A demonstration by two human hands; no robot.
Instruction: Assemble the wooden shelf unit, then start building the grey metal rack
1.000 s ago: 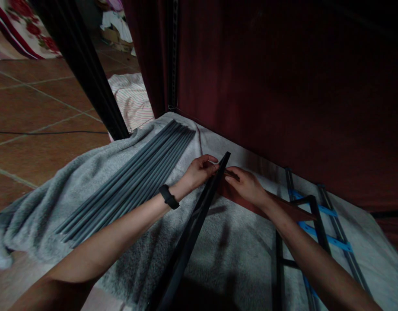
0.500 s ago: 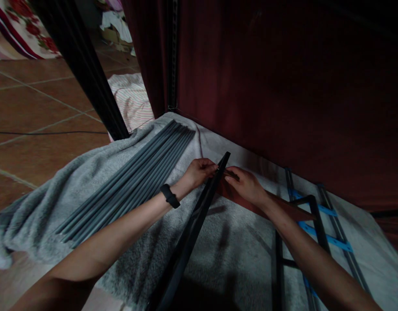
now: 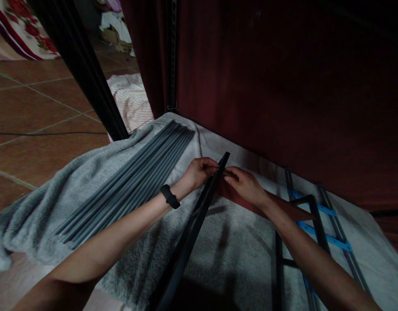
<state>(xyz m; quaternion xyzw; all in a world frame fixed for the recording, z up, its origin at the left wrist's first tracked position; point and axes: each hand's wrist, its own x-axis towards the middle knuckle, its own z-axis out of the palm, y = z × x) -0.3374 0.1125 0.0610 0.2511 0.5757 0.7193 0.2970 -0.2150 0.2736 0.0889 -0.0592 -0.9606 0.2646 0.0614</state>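
A black bar (image 3: 194, 229) slants away from the bottom edge over a grey blanket (image 3: 247, 244), its far end between the two hands. To the right, a black frame (image 3: 321, 224) lies near blue strips (image 3: 339, 242). The left hand (image 3: 199, 170), with a dark band (image 3: 170, 196) at its wrist, has its fingers nearly together at the bar's left side; whether they pinch anything is too small to tell. The right hand (image 3: 246, 183) has its fingers closed on a thin piece (image 3: 231, 174) against the bar's right side. A reddish-brown board (image 3: 239, 201) shows below that hand. Grey rods (image 3: 130, 179) lie side by side to the left. Beyond hangs a dark red curtain (image 3: 266, 95).
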